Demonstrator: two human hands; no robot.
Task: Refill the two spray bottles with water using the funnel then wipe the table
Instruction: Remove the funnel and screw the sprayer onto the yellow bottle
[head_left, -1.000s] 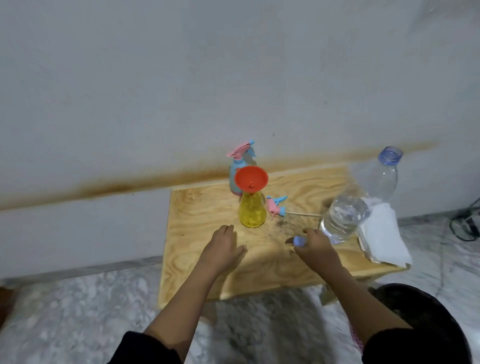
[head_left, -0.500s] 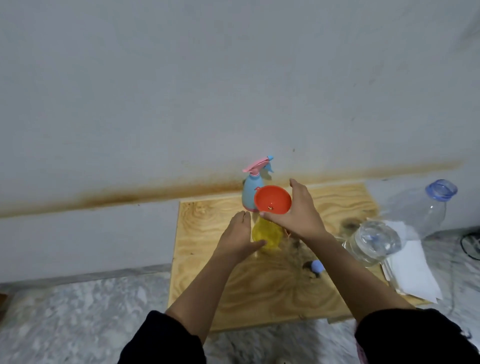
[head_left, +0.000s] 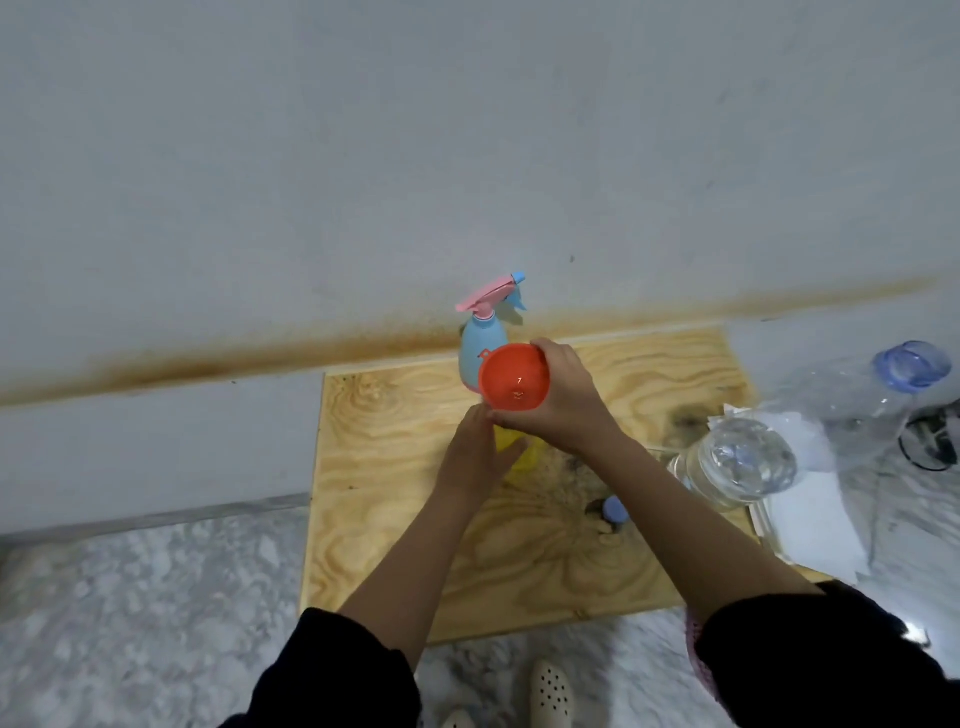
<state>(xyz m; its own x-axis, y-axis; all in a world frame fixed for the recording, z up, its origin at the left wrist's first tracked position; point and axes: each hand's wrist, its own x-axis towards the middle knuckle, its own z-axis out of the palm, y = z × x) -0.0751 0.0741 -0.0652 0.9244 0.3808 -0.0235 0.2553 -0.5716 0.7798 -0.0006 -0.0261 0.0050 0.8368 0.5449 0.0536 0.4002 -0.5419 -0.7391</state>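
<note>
My right hand (head_left: 566, 402) grips the rim of the orange funnel (head_left: 511, 376), which sits over the yellow spray bottle (head_left: 522, 452). My left hand (head_left: 475, 449) holds the yellow bottle's body from the left; the bottle is mostly hidden behind both hands. Behind them, by the wall, the blue spray bottle (head_left: 480, 348) stands upright with its pink trigger head on. A clear water bottle (head_left: 737, 465) with water in it stands on the right of the wooden table (head_left: 395, 499). Its blue cap (head_left: 615, 509) lies on the table near my right forearm.
White paper towels (head_left: 810, 519) lie at the table's right edge. An empty clear bottle with a blue cap (head_left: 909, 366) is beyond the table on the right. A dark stain marks the wood near the water bottle. Marble floor surrounds the low table; my shoes show below.
My right hand put the blue cap down and moved up to grip the funnel. My left hand went from the tabletop to the yellow bottle. The view shifted closer.
</note>
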